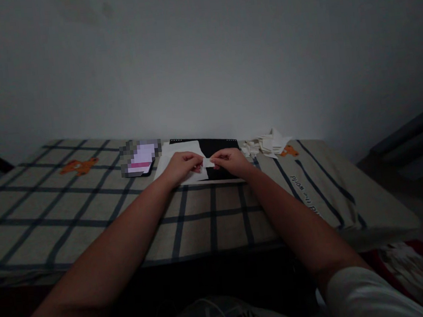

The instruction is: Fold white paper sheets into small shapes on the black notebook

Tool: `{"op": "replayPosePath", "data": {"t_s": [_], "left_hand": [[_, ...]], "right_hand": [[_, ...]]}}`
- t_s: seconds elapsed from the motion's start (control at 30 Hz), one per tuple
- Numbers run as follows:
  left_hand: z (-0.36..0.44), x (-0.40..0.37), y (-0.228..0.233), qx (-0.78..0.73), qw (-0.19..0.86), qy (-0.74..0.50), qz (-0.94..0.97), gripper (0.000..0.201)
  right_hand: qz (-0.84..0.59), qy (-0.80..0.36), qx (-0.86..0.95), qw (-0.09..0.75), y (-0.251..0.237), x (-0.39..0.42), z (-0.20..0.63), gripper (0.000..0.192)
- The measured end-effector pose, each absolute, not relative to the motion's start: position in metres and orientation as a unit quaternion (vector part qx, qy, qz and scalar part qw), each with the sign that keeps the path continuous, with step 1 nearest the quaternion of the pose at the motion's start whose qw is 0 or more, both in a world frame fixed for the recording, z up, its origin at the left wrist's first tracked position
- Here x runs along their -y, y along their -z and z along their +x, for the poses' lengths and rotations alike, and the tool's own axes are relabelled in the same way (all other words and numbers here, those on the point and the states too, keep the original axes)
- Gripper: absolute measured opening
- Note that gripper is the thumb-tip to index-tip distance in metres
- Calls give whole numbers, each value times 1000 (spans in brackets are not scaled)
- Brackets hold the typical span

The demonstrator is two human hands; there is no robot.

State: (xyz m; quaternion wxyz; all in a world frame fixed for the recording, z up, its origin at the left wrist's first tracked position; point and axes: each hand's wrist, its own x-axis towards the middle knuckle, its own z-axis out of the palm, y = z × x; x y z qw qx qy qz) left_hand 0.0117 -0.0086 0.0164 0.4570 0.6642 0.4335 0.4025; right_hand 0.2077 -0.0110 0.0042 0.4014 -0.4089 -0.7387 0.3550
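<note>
Between my two hands is a small white piece of paper [208,162], pinched at its left end by my left hand [184,166] and at its right end by my right hand [232,160]. Both hands are closed, fingertips a short gap apart. Beneath them lies a flat black sheet or board [218,145] with light marks along its far edge. A larger white paper sheet [184,147] covers its left part, and my left hand partly hides it. Close beyond my right hand is a heap of torn or folded white paper pieces [269,144].
A phone [143,158] with a lit, partly pixelated screen lies left of the paper. Everything rests on a checked cloth [209,213] with orange bear figures [79,166]. A grey wall [204,70] rises behind it. Something red and white [417,269] is low at the right.
</note>
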Motion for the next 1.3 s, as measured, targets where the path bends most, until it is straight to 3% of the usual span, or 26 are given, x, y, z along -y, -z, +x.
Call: {"op": "replayPosePath", "data": {"t_s": [0.47,0.8,1.0,1.17,1.3], "left_hand": [[9,9,-8,-403,297,-396,770,23],[12,15,-11,-404,229,-397,791,24],[12,11,-11,-404,257,-403,780,30],[12,7,-6,-409,363,-379,746,32],[11,6,-7,-419,381,-368,737,28]], "right_hand": [[-399,-404,722,396,0,11,204,27],[-372,-373,746,408,-1,7,204,24],[-384,-386,734,405,-6,8,207,22],[-404,-369,722,424,-4,8,209,23],[-395,-426,695,423,3,3,209,26]]}}
